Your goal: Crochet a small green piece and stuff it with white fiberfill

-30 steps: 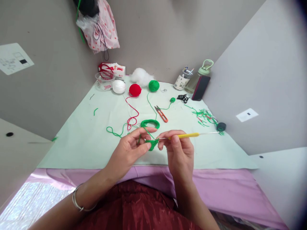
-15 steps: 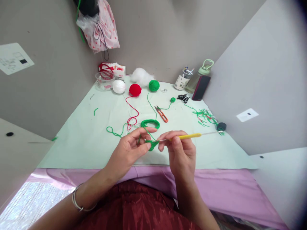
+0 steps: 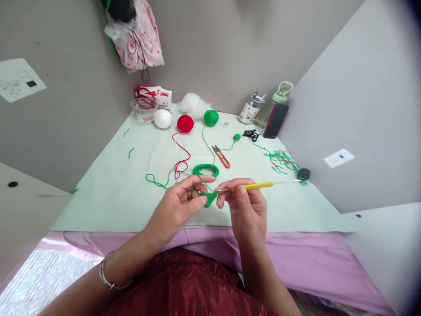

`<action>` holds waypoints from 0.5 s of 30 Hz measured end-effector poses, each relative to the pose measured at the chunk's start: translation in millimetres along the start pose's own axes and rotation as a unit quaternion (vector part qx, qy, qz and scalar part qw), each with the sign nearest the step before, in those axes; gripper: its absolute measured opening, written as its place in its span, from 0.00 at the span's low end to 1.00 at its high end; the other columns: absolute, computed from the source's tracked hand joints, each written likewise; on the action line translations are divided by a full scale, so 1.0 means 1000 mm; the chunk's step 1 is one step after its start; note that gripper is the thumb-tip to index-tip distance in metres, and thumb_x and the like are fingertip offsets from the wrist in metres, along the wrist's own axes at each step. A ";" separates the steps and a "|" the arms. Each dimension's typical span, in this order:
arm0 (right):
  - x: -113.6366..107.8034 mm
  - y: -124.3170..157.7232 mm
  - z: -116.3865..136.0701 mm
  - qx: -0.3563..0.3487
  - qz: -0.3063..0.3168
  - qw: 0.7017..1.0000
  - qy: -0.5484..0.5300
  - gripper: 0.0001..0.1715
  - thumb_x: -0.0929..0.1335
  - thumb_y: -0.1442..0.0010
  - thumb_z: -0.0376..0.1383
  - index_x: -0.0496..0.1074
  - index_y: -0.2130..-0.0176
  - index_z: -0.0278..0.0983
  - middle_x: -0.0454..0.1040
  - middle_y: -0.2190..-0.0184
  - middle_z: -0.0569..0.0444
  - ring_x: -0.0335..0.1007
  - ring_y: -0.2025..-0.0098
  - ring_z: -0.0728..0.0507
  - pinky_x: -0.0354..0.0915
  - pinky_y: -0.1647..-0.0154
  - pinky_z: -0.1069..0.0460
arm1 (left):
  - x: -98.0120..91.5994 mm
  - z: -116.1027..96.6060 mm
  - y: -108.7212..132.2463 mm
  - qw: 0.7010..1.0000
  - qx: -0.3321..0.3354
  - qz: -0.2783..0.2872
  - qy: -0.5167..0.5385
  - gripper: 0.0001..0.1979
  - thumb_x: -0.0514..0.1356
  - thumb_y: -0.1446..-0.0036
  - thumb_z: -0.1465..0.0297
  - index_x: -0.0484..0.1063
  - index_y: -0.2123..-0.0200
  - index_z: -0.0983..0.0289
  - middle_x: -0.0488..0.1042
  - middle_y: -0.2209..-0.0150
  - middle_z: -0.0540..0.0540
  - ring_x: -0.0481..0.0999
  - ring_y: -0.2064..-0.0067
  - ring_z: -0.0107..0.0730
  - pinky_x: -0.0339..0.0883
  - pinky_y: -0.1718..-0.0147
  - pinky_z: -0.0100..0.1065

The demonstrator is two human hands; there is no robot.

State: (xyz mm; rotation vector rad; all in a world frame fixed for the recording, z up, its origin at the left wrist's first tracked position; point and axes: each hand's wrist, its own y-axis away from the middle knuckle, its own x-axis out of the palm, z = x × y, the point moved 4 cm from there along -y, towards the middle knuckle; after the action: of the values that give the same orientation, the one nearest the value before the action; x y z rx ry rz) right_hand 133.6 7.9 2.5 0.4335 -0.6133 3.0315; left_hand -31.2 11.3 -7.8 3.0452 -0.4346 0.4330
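Note:
Between thumb and fingers, my left hand [image 3: 180, 202] pinches a small green crochet piece [image 3: 209, 199], with green yarn running over its raised index finger. My right hand [image 3: 248, 210] is closed around the yellow handle of a crochet hook [image 3: 258, 186]. The hook's metal tip points left and meets the top edge of the crochet piece; whether it sits inside a stitch is too small to tell. Just beyond my fingers lies a coil of green yarn [image 3: 206, 170]. Orange thread snips [image 3: 221, 156] rest behind it.
White [image 3: 163, 119], red [image 3: 185, 124] and green [image 3: 211, 117] yarn balls line the back, near white stuffing [image 3: 194, 104]. A clear tub [image 3: 144, 113] stands left. At right are a pen cup [image 3: 251, 110], bottle [image 3: 283, 94], phone [image 3: 276, 121], hair clip [image 3: 251, 134] and yarn scraps [image 3: 279, 159].
My right hand and the crochet hook have shifted slightly left. The left hand keeps its hold on the crochet piece, nearly still.

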 end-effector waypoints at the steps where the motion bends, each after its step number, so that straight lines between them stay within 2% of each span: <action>1: 0.000 0.000 0.000 0.001 -0.001 1.000 0.002 0.12 0.67 0.26 0.38 0.79 0.60 0.40 0.81 0.63 0.54 0.76 0.72 0.50 0.73 0.68 0.52 | 0.000 0.000 0.000 1.000 0.000 0.000 0.000 0.15 0.68 0.37 0.65 0.82 0.47 0.52 0.71 0.61 0.51 0.66 0.62 0.30 0.64 0.61 0.32; 15: 0.000 -0.001 0.001 0.009 -0.002 1.000 -0.006 0.11 0.68 0.26 0.39 0.80 0.60 0.41 0.82 0.63 0.55 0.76 0.72 0.50 0.73 0.68 0.53 | -0.001 0.002 -0.003 1.000 0.004 0.017 -0.012 0.16 0.67 0.36 0.67 0.80 0.46 0.51 0.70 0.60 0.49 0.66 0.62 0.27 0.63 0.61 0.29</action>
State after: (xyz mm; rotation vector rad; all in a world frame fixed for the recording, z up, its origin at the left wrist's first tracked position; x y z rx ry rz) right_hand 134.4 8.0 3.9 0.4531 -0.5849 3.0346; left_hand -30.9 14.4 -10.4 3.0585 -0.4868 0.4018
